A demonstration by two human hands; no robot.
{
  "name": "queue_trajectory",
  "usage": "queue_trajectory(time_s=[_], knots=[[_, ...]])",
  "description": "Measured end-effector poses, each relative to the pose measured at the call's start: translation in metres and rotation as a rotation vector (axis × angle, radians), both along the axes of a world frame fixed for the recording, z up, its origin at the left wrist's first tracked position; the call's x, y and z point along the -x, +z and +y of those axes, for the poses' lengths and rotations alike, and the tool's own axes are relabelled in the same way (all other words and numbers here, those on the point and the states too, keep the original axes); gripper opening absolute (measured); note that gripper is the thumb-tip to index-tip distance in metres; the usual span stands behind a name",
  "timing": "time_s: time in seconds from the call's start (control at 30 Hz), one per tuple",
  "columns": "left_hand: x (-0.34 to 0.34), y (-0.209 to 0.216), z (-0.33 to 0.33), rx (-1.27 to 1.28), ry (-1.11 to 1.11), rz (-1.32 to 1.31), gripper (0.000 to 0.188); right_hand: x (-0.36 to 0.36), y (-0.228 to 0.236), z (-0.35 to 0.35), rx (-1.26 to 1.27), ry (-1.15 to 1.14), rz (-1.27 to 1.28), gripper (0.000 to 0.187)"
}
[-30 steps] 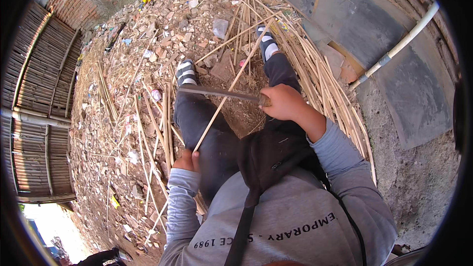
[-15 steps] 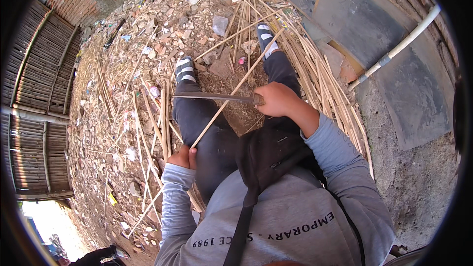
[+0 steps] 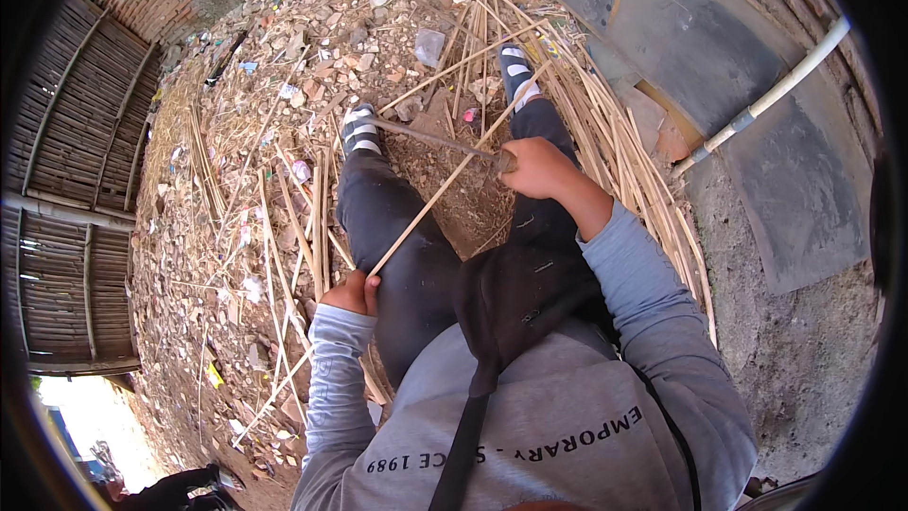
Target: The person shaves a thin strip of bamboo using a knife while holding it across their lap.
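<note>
My left hand [image 3: 350,294] is closed round the near end of a thin bamboo strip [image 3: 423,212], beside my left thigh. The strip slants away to the right between my legs, its far end near my right foot. In my right hand [image 3: 544,170] is a long-bladed knife [image 3: 426,136], gripped by its handle. Its blade points left toward my left foot and crosses the strip just left of my fist. Whether the edge touches the strip I cannot tell.
Many bamboo strips [image 3: 605,137] lie in a long pile to my right. More strips [image 3: 322,218] lie by my left leg. Rubble and litter [image 3: 312,66] cover the ground. Dark sheets [image 3: 700,47] and a pale pole [image 3: 766,99] are at right; a bamboo wall [image 3: 71,132] stands left.
My right hand has moved slightly away from me along the strip. The knife blade has swung so its tip points farther forward. My left hand stays nearly in place on the strip.
</note>
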State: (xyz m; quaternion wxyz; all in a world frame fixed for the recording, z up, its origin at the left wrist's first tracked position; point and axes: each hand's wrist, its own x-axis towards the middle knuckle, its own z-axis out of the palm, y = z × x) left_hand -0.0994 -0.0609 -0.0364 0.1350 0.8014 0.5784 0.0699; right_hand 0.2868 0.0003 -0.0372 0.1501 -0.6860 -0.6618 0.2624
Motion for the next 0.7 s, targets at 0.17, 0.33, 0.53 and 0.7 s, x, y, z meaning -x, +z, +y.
queue_trajectory(time_s=[0.17, 0.33, 0.53, 0.7], knots=[[-0.002, 0.007, 0.002, 0.023, 0.028, 0.035, 0.037, 0.003, -0.002, 0.0, -0.004, -0.097, 0.016, 0.029], [0.003, -0.003, 0.001, -0.007, 0.003, 0.009, 0.036, 0.018, 0.007, -0.014, -0.024, 0.044, -0.03, 0.027], [-0.002, 0.003, 0.0, 0.025, 0.048, 0.001, 0.032, 0.013, 0.001, 0.001, -0.081, -0.099, -0.026, 0.026], [0.001, 0.004, -0.005, -0.014, 0.032, -0.009, 0.031, 0.023, 0.005, -0.012, -0.028, -0.016, -0.065, 0.023]])
